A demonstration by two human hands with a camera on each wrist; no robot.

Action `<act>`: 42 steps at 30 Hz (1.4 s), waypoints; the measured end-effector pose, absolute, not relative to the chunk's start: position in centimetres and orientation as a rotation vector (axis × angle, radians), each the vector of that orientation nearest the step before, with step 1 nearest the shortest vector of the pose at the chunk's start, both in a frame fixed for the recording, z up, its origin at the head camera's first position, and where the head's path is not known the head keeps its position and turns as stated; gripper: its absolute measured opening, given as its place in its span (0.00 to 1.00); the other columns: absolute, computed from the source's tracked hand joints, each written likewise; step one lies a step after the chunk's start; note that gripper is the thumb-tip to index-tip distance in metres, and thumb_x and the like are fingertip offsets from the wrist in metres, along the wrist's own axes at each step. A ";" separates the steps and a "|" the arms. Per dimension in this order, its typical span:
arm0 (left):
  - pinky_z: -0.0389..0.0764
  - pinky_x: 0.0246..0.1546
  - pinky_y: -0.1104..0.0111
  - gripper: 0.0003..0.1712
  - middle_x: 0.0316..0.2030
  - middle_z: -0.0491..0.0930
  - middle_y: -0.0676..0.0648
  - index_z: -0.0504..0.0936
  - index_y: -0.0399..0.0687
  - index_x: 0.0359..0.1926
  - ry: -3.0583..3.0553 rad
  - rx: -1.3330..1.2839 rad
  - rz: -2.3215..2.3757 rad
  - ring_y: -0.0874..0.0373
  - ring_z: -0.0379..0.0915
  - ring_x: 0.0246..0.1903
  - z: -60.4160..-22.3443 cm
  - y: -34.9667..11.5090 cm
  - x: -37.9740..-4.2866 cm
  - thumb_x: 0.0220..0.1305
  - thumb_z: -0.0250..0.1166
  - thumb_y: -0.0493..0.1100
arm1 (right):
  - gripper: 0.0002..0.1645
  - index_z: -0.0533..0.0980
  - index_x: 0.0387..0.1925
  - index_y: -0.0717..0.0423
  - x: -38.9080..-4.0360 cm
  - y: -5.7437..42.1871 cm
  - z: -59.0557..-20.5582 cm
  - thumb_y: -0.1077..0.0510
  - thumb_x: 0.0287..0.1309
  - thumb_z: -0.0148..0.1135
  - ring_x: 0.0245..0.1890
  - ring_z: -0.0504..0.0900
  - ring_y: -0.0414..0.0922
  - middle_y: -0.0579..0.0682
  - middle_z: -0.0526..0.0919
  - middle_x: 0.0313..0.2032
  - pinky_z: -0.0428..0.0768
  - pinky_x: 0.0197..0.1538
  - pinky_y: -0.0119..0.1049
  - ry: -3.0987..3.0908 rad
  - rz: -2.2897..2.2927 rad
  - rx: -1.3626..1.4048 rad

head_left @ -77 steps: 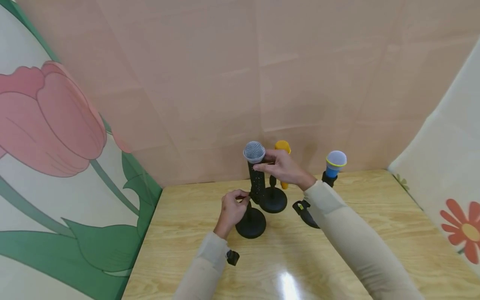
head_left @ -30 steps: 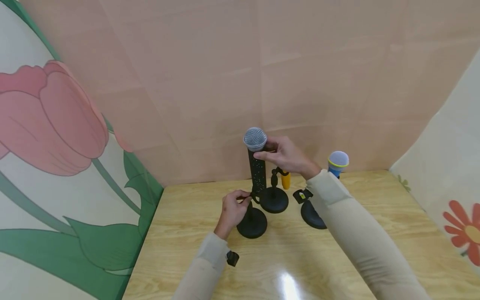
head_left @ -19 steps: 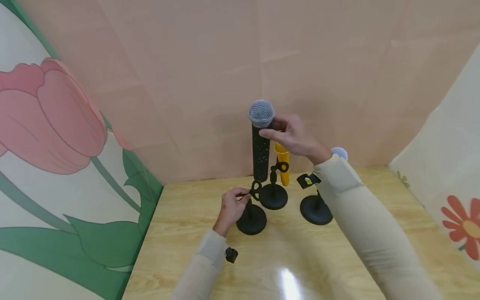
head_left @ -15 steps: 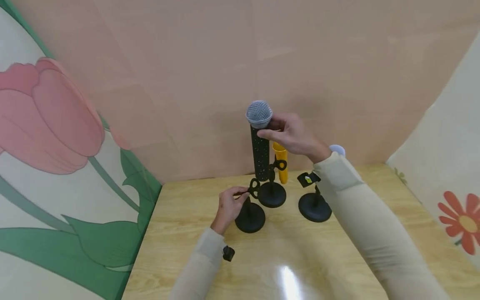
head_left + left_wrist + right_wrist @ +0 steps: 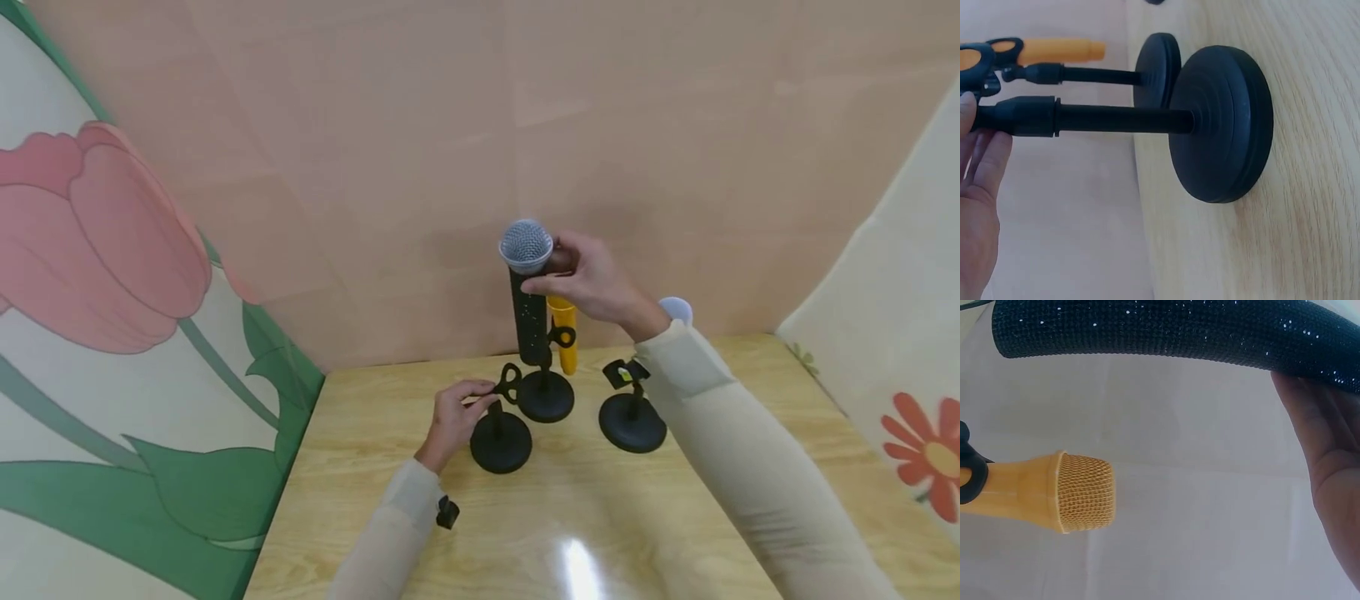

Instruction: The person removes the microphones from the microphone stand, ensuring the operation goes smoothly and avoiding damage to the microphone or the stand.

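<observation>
In the head view my right hand [image 5: 600, 279] grips a black glittery microphone [image 5: 531, 321] just below its silver mesh head. The microphone is held up near vertical, its lower end above the table and overlapping the stand behind. Its sparkly body [image 5: 1166, 331] crosses the top of the right wrist view. My left hand [image 5: 452, 421] pinches the top of a black microphone stand [image 5: 501, 446], beside its ring-shaped clip [image 5: 511, 382]. The left wrist view shows thumb and fingers at the neck of that stand [image 5: 1122, 119], with its round base on the table.
Behind, a second black stand [image 5: 546, 398] bears a yellow microphone [image 5: 567, 346], its mesh head [image 5: 1085, 492] plain in the right wrist view. A third stand [image 5: 632, 425] is to the right, with a white-headed microphone [image 5: 676, 311] partly behind my sleeve. A pink backdrop [image 5: 375, 208] closes the back.
My right hand has lifted the black microphone up out of the left stand's ring clip, then moved it slightly down and right. My left hand has stayed at the stand.
</observation>
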State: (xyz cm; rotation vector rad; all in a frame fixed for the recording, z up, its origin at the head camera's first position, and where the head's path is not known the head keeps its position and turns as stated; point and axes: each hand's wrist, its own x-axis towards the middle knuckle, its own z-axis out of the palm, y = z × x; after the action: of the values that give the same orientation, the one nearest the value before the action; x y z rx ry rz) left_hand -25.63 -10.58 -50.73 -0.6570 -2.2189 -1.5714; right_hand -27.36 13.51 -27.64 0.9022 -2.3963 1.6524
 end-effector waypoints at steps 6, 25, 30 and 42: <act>0.84 0.39 0.69 0.09 0.43 0.86 0.45 0.89 0.40 0.42 -2.250 -0.656 -1.619 0.51 0.84 0.43 -50.4 -10.4 -25.6 0.59 0.72 0.33 | 0.32 0.70 0.63 0.69 -27.0 14.1 -28.1 0.66 0.59 0.70 0.56 0.81 0.56 0.64 0.79 0.58 0.78 0.57 0.44 -2.435 1.619 0.850; 0.84 0.39 0.71 0.09 0.43 0.84 0.44 0.88 0.37 0.43 -2.329 -0.707 -1.522 0.51 0.83 0.44 -50.3 -11.3 -27.1 0.60 0.70 0.30 | 0.28 0.75 0.58 0.65 -27.1 15.0 -30.4 0.64 0.56 0.73 0.50 0.84 0.52 0.59 0.83 0.52 0.82 0.49 0.31 -2.377 1.520 0.815; 0.84 0.39 0.70 0.09 0.42 0.84 0.43 0.89 0.37 0.42 -2.320 -0.707 -1.503 0.50 0.82 0.43 -50.3 -11.7 -27.6 0.59 0.71 0.31 | 0.29 0.76 0.59 0.66 -27.1 14.8 -31.0 0.66 0.55 0.73 0.48 0.85 0.47 0.60 0.84 0.51 0.81 0.48 0.29 -2.324 1.557 0.841; 0.84 0.39 0.72 0.08 0.42 0.83 0.40 0.88 0.34 0.41 -2.346 -0.688 -1.406 0.48 0.82 0.42 -50.2 -12.8 -29.0 0.60 0.70 0.30 | 0.27 0.77 0.57 0.64 -26.4 14.5 -32.3 0.63 0.55 0.74 0.48 0.85 0.53 0.59 0.85 0.49 0.81 0.46 0.29 -2.390 1.551 0.759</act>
State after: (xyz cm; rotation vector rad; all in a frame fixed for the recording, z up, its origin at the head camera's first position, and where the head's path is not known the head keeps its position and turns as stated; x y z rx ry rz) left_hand -29.01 -12.78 -50.19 -0.6884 -2.3459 -1.4057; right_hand -26.41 14.52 -32.29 0.7592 -2.3902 1.5510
